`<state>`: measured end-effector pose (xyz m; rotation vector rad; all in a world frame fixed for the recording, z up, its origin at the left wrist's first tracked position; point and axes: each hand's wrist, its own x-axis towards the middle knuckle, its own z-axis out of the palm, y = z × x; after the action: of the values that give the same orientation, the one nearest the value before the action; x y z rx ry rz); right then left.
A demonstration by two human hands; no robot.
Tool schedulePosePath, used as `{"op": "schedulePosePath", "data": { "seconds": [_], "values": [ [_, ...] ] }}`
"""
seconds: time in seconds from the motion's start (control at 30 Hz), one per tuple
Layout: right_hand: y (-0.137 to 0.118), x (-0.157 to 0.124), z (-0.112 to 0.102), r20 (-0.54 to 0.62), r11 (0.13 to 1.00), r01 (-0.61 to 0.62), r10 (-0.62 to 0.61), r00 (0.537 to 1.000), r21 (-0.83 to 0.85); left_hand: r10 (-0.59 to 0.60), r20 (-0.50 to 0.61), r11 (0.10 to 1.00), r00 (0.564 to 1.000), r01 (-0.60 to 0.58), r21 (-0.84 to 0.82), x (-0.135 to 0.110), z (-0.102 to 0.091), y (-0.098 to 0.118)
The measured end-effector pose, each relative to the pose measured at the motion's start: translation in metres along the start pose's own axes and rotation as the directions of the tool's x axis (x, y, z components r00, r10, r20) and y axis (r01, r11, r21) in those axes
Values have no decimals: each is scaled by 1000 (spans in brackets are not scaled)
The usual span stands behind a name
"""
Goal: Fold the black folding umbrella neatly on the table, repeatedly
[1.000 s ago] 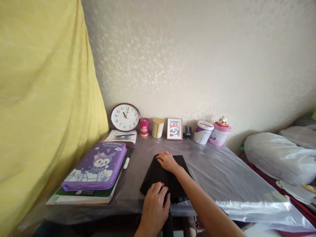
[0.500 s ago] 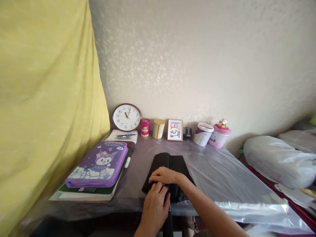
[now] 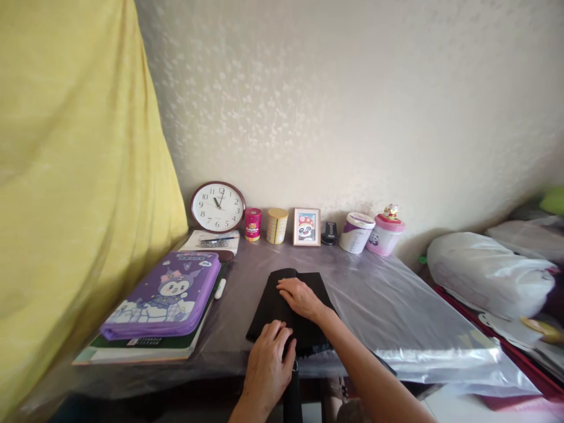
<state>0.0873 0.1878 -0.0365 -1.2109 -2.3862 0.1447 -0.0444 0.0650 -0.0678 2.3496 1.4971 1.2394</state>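
A folded black cloth [image 3: 271,302] lies on the plastic-covered table [image 3: 388,311] near its front edge. My right hand [image 3: 300,296] rests flat on the middle of the cloth, fingers stretched out toward the far end. My left hand [image 3: 267,369] presses on the near end of the cloth at the table's front edge, with fingers lying on the fabric and slightly curled. A strip of the cloth hangs down past the edge below my left hand.
A purple cartoon pencil case [image 3: 165,294] lies on books at the left, with a white marker [image 3: 220,288] beside it. A clock [image 3: 217,207], tins [image 3: 276,225], a small picture frame [image 3: 306,226] and tubs [image 3: 356,232] line the wall. A yellow curtain [image 3: 74,176] hangs left; white bags [image 3: 484,273] lie right.
My right hand slid back along the cloth to the near end, then moved out again to the middle. My left hand stayed on the near end. The camera view shifted a little.
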Motion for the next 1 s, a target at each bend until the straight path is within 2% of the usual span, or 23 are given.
{"op": "schedulePosePath", "data": {
  "seconds": [0.07, 0.13, 0.23, 0.33, 0.4, 0.47, 0.57, 0.7, 0.8, 1.0],
  "values": [
    [5, -4, -5, 4, 999, 4, -4, 1000, 42, 3, 1, 1000, 1000, -3, 5, 0, -1, 0],
    [16, -8, -13, -84, 993, -110, 112, 990, 36, 5, 3, 1000, 1000, -5, 14, 0, -2, 0],
    [36, -17, -27, -226, 945, -325, 324, 919, 36, 8, 15, 999, 1000, -9, 33, -2, -2, 1],
    [51, -28, -39, -278, 868, -493, 489, 827, 58, 13, 30, 998, 999, -15, 55, -3, 0, 1],
    [56, -35, -45, -243, 814, -572, 577, 780, 97, 11, 39, 998, 999, -13, 63, -4, 1, 1],
    [57, -40, -48, -174, 772, -623, 635, 753, 125, 5, 41, 998, 999, -8, 65, -4, 2, 1],
    [55, -45, -50, -57, 739, -653, 668, 742, 166, 1, 41, 998, 999, -4, 59, -5, 2, 1],
    [50, -48, -49, 121, 654, -675, 682, 721, 341, 1, 39, 998, 999, -3, 55, -5, 1, 1],
    [44, -51, -47, 194, 594, -679, 674, 713, 431, 6, 31, 999, 999, -7, 51, -5, 1, 1],
    [40, -56, -46, 227, 642, -666, 634, 740, 379, 6, 30, 999, 1000, -8, 46, -5, 1, 1]
  ]
}}
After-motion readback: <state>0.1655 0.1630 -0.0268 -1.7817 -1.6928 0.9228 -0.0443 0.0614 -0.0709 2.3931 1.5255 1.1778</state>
